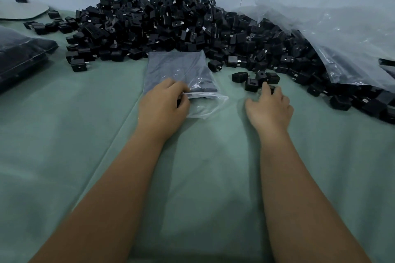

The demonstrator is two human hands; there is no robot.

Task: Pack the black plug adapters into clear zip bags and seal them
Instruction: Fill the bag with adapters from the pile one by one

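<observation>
A big heap of black plug adapters (171, 23) lies along the far wall. In front of it sits a stack of clear zip bags (173, 68). My left hand (164, 104) pinches the near open edge of the top bag (205, 104), lifting its mouth. To the right, my right hand (270, 105) curls its fingers over a black adapter (271, 88) among a few loose ones (252, 84) on the cloth.
Green cloth (213, 166) covers the work surface. Filled bags of adapters (19, 53) lie at the left edge. A large crumpled clear plastic sack (342, 34) spills adapters at the right. A flat grey board (21, 11) rests at the far left.
</observation>
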